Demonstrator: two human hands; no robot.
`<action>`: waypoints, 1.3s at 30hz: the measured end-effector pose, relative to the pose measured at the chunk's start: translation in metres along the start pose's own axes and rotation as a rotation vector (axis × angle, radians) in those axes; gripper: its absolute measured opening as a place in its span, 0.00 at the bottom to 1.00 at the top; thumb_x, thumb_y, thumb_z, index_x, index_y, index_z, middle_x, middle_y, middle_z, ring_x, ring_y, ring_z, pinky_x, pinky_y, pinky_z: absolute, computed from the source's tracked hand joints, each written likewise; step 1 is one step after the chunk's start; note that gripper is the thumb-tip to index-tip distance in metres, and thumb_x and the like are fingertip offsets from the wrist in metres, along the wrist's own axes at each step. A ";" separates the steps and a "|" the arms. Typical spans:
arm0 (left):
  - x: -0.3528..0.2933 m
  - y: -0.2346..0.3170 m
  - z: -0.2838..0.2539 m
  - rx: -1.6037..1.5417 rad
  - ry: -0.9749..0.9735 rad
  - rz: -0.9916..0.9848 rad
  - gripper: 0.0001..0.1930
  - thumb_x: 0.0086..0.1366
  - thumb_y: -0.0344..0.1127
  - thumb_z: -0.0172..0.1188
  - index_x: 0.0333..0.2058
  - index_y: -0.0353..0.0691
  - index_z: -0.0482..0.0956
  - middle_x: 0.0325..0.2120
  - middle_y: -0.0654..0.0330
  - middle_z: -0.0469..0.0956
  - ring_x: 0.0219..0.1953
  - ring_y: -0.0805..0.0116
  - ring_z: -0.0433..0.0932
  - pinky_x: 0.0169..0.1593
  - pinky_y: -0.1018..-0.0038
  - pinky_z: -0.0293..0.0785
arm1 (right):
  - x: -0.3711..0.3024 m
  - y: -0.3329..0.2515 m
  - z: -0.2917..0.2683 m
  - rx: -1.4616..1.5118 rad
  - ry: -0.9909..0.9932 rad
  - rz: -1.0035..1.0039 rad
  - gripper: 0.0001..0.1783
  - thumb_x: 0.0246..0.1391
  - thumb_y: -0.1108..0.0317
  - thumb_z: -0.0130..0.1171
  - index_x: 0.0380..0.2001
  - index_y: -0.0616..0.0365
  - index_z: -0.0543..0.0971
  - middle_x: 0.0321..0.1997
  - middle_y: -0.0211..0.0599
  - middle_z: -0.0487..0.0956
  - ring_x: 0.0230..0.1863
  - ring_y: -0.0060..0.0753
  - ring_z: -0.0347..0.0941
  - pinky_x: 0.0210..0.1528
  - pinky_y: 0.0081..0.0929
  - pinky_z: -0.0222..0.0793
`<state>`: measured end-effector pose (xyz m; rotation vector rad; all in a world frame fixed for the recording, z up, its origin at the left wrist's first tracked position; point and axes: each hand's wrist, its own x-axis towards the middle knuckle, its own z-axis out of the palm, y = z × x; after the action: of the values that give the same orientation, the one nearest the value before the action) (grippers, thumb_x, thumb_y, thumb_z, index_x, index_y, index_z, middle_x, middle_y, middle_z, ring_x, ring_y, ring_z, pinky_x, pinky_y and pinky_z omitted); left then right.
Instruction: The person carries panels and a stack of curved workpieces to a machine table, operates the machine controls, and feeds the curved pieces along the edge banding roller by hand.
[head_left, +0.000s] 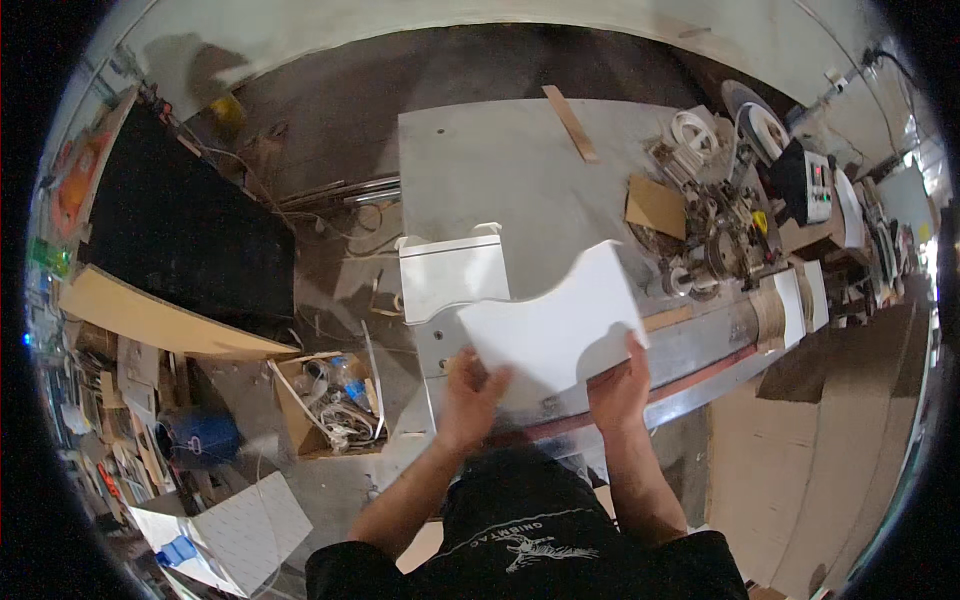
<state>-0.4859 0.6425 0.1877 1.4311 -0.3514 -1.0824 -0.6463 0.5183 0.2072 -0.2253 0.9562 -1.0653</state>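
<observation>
Between my two hands is a white flat panel with a wavy far edge, tilted above the near part of a grey metal table. My left hand grips its near left corner, thumb toward the panel. At the lower right side, my right hand holds it with the thumb on the edge and the other fingers partly under it. Just left of the held panel, more white panels lie at the table's left edge, with thin white strip ends curling at their far corners.
A machine with rollers stands at the table's right, beside a black control box. A wooden strip lies at the far side. Left on the floor, a cardboard box holds scraps. Curved boards stand at the right.
</observation>
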 end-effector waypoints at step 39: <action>0.115 -0.021 -0.144 0.710 0.561 0.347 0.21 0.61 0.31 0.58 0.54 0.35 0.75 0.45 0.53 0.75 0.41 0.62 0.76 0.42 0.68 0.73 | 0.120 0.077 -0.026 -0.992 -0.345 -0.264 0.23 0.58 0.64 0.62 0.55 0.62 0.74 0.48 0.40 0.80 0.47 0.30 0.76 0.50 0.28 0.71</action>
<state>-0.3248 0.6477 0.0971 2.1235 -0.5785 -0.2328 -0.5996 0.4663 0.0804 -1.3351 1.0857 -0.6666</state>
